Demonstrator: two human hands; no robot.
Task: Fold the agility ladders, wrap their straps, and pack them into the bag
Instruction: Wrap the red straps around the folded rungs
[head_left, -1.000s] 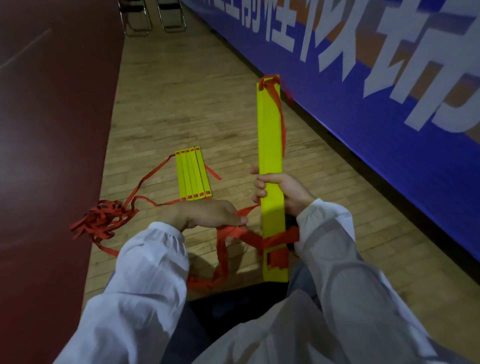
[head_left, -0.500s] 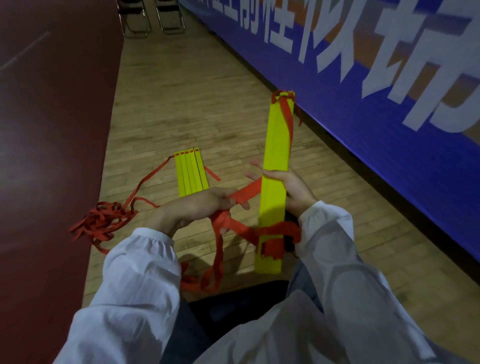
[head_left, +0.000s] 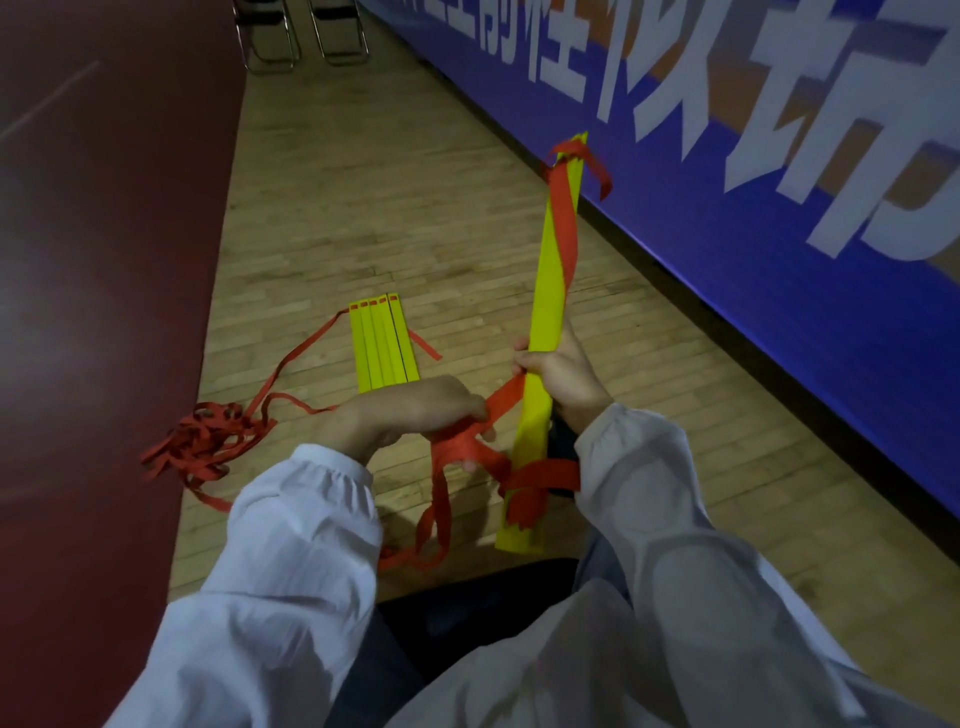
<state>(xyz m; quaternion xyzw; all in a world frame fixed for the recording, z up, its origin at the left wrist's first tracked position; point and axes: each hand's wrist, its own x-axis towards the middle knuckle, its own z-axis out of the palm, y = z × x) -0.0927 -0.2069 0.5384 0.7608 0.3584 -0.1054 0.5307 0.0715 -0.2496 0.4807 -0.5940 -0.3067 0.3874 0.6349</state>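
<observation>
My right hand (head_left: 558, 371) grips a folded stack of yellow ladder rungs (head_left: 550, 291) at its middle, held up and tilted to the right. A red strap (head_left: 563, 223) runs along the stack and is looped round its lower end (head_left: 540, 480). My left hand (head_left: 410, 410) holds a stretch of that red strap taut, just left of the stack. A second folded yellow ladder (head_left: 382, 343) lies flat on the wooden floor beyond my left hand. Its red straps trail left into a tangled heap (head_left: 208, 441).
A dark red floor zone (head_left: 104, 312) borders the wood on the left. A blue banner with white characters (head_left: 753, 182) lines the right side. Two metal chair frames (head_left: 301, 36) stand at the far end. No bag is in view.
The held stack has tilted further right, its top swinging toward the banner. My left hand rose from the floor side and pulled the strap up against the stack.
</observation>
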